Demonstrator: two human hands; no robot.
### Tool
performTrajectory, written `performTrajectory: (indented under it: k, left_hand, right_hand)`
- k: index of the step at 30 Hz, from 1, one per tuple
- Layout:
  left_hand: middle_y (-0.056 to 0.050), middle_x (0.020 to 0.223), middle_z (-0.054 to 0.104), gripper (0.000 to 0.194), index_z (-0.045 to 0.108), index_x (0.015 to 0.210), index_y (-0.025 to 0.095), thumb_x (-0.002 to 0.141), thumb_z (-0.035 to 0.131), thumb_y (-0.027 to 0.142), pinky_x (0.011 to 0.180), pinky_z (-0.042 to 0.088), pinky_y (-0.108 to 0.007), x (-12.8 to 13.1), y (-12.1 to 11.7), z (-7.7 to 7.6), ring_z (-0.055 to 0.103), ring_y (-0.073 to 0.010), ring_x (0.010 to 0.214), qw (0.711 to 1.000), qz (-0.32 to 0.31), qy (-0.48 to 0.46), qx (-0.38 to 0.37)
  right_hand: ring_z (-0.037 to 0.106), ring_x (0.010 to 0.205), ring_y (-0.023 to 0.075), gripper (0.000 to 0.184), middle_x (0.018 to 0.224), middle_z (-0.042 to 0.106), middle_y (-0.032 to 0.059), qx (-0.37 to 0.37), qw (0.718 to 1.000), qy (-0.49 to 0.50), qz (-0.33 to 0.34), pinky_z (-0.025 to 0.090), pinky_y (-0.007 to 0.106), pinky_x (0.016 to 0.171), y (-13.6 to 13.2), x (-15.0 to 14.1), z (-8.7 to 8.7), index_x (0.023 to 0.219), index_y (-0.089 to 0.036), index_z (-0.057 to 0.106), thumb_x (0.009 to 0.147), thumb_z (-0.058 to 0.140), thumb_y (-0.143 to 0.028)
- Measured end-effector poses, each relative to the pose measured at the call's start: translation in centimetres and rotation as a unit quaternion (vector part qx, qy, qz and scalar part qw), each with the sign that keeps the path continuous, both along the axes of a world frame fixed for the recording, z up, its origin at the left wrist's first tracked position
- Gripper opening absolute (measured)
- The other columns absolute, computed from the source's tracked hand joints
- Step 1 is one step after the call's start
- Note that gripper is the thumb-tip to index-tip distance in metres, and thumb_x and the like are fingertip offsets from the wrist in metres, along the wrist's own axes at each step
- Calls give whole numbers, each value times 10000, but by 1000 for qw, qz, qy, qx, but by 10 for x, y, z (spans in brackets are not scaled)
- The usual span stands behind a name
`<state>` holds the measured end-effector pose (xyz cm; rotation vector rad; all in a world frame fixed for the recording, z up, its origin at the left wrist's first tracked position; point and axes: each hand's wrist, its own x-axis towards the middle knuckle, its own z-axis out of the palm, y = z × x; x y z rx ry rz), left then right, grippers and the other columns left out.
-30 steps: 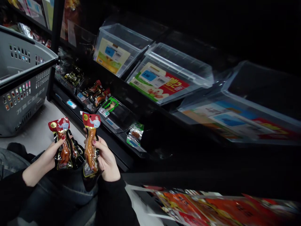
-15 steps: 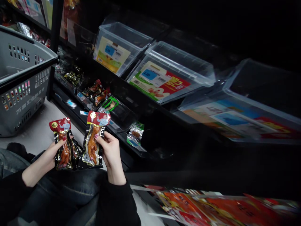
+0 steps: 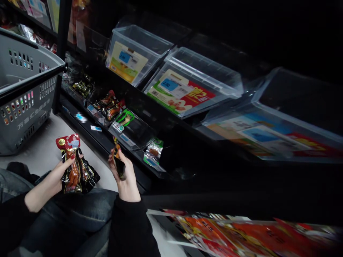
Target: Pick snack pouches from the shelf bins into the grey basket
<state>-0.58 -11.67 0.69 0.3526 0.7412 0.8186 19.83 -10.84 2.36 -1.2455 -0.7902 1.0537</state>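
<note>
My left hand (image 3: 59, 175) is closed on packaged chicken feet (image 3: 73, 175) in red and black vacuum packs, the thumb pressed over the front one. At least one more pack is fanned out behind it to the right. In my right hand (image 3: 126, 174) is a single chicken foot pack (image 3: 118, 157), gripped between thumb and fingers and turned nearly edge-on, so its front is mostly hidden. Similar dark packs with brown contents (image 3: 111, 107) lie in a bin on the low shelf beyond my hands.
A grey shopping basket (image 3: 24, 103) stands at the left. Clear plastic bins (image 3: 128, 57) with price labels line the upper shelf. A green-edged pack (image 3: 154, 151) sits in the lower bins. Red and orange packages (image 3: 227, 232) are at bottom right.
My right hand has turned its chicken foot pack from facing me to nearly edge-on and drawn it apart from the left packs. The left hand has stayed in place.
</note>
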Motion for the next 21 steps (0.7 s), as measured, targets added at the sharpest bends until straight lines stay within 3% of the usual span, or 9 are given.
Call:
performTrajectory:
  k: [4,8,13,17,21]
  left_hand:
    - [-96,897,709,441,544,1154,155,744,597,308,706,537,-325,0,0,2,662,-228,801,1000,3,2,-2]
    - [-95,959,697,436,549,1151,168,738,606,298,728,530,-320,0,0,2,656,-231,836,1000,0,-1,14]
    - [-83,968,697,451,526,1178,195,744,603,288,705,531,-295,-2,-3,3,656,-222,828,999,-8,-17,31]
    - [-84,906,709,465,536,1160,198,718,628,312,609,538,-284,-4,-6,2,667,-226,748,999,-22,-21,37]
    - [-84,906,704,509,538,1148,204,679,659,359,643,526,-296,-7,-8,1,660,-231,765,994,-47,-65,69]
  right_hand:
    - [519,455,117,244,651,610,-16,-15,999,40,-18,426,258,440,-6,-13,23,782,-199,561,657,629,-398]
    - [554,588,128,197,688,607,-20,24,996,-74,51,452,252,571,-13,-22,38,790,-197,568,659,644,-323]
    - [560,687,139,124,718,595,-8,18,980,-183,76,444,252,662,-12,-31,29,728,-177,545,678,615,-266]
    - [536,645,131,133,681,570,-10,-10,975,-204,84,428,243,621,-9,-39,17,706,-171,521,688,594,-280]
    - [485,578,115,156,616,534,-29,-22,964,-259,64,389,228,560,-10,-44,13,674,-167,508,699,575,-305]
